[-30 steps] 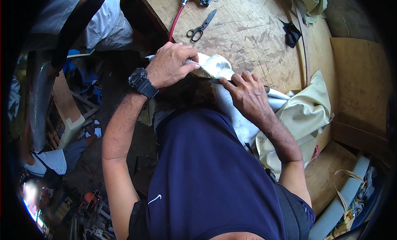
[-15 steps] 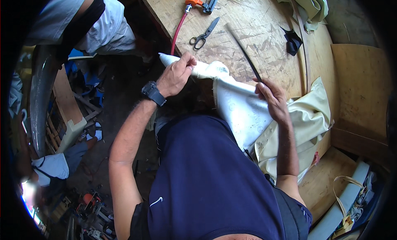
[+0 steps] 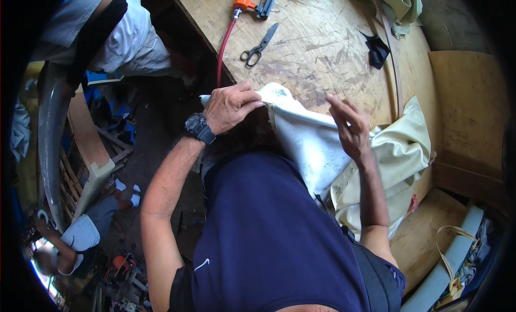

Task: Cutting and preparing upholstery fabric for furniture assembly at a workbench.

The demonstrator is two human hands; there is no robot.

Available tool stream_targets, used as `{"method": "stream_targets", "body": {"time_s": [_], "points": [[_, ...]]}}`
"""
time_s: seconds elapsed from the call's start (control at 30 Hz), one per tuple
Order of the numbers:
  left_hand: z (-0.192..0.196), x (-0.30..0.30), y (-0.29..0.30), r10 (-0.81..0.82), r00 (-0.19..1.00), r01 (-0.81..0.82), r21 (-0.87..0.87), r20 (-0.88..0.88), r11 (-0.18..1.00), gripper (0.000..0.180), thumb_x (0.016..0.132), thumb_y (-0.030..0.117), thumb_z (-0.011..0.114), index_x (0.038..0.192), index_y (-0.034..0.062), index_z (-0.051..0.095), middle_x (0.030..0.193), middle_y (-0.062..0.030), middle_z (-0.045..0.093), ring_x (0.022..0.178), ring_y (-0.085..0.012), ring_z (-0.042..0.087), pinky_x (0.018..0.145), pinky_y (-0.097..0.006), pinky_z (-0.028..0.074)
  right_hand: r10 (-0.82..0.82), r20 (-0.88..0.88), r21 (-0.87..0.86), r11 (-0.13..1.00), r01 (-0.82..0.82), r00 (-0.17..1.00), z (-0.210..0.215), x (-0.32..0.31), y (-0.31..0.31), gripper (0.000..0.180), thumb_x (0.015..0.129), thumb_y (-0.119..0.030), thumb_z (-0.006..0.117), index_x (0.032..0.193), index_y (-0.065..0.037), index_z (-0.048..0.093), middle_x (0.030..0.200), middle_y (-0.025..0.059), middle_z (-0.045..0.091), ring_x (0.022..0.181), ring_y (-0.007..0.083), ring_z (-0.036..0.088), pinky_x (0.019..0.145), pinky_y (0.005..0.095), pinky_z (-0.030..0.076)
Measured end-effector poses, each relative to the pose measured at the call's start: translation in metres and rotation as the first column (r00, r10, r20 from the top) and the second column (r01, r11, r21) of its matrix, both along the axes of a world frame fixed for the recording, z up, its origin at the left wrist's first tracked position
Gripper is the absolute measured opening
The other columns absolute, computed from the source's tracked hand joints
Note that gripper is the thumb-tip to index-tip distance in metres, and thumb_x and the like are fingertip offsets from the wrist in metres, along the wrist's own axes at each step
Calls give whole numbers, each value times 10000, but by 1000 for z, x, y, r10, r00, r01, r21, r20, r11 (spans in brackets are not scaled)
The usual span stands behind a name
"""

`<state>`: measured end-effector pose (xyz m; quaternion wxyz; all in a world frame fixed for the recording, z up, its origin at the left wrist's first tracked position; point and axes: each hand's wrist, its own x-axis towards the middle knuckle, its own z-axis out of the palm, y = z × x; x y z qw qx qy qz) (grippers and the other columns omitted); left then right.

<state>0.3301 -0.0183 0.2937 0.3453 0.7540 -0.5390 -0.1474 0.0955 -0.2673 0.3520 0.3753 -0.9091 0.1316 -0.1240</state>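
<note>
A sheet of cream upholstery fabric point(image 3: 317, 145) hangs over the near edge of the plywood workbench point(image 3: 322, 48), its white backing turned up. My left hand point(image 3: 232, 105), with a black watch on the wrist, pinches the fabric's left corner at the bench edge. My right hand point(image 3: 349, 126) rests on top of the fabric with its fingers spread, holding nothing. More of the cream material point(image 3: 400, 156) bunches to the right.
On the bench lie scissors point(image 3: 259, 46), an orange air tool point(image 3: 248, 0) with a red hose point(image 3: 223, 48), a black scrap point(image 3: 376, 48) and greenish cloth point(image 3: 398, 5). Another person point(image 3: 113, 32) stands at the upper left; a third person point(image 3: 75, 237) crouches at the lower left.
My left hand has pulled the fabric corner back toward me. My right hand let go of a thin dark strip it held up and now lies spread on the fabric.
</note>
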Motion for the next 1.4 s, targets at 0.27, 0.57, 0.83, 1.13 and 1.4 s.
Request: {"method": "stream_targets", "body": {"time_s": [0.27, 0.57, 0.83, 1.13, 1.4], "points": [[19, 13, -2, -100, 994, 101, 19, -35, 995, 145, 960, 211, 753, 993, 72, 777, 889, -55, 712, 830, -256, 728, 719, -361, 573, 389, -188, -487, 760, -430, 902, 42, 14, -4, 373, 871, -91, 721, 1235, -166, 750, 1000, 35, 682, 915, 218, 651, 803, 382, 545], [28, 16, -6, -114, 993, 117, 85, -43, 989, 201, 956, 291, 764, 937, 91, 776, 834, -40, 690, 795, -253, 725, 713, -396, 574, 461, -327, -466, 681, -565, 825, 48, 28, 0, 299, 904, -130, 655, 1190, -143, 741, 927, 50, 629, 943, 226, 633, 833, 385, 490], [40, 11, -3, -111, 994, 111, 97, -5, 989, 216, 972, 298, 745, 933, 88, 777, 855, -45, 695, 808, -262, 731, 716, -403, 579, 503, -319, -529, 609, -591, 804, 15, 60, 28, 308, 957, -178, 588, 1233, -110, 707, 993, 75, 649, 1013, 232, 631, 895, 388, 489], [41, 7, 4, -98, 995, 98, 102, -1, 990, 235, 979, 323, 731, 946, 96, 781, 863, -47, 692, 805, -270, 726, 709, -416, 569, 530, -289, -527, 607, -595, 797, 8, 67, 36, 307, 952, -161, 603, 1240, -118, 703, 983, 73, 648, 1017, 235, 632, 894, 394, 486], [42, 6, 4, -109, 994, 107, 93, 12, 990, 227, 978, 320, 730, 940, 102, 777, 874, -38, 701, 808, -270, 730, 711, -413, 571, 522, -290, -497, 635, -592, 802, 8, 66, 39, 314, 941, -149, 611, 1243, -132, 694, 971, 75, 646, 1000, 241, 640, 883, 405, 489]]}}
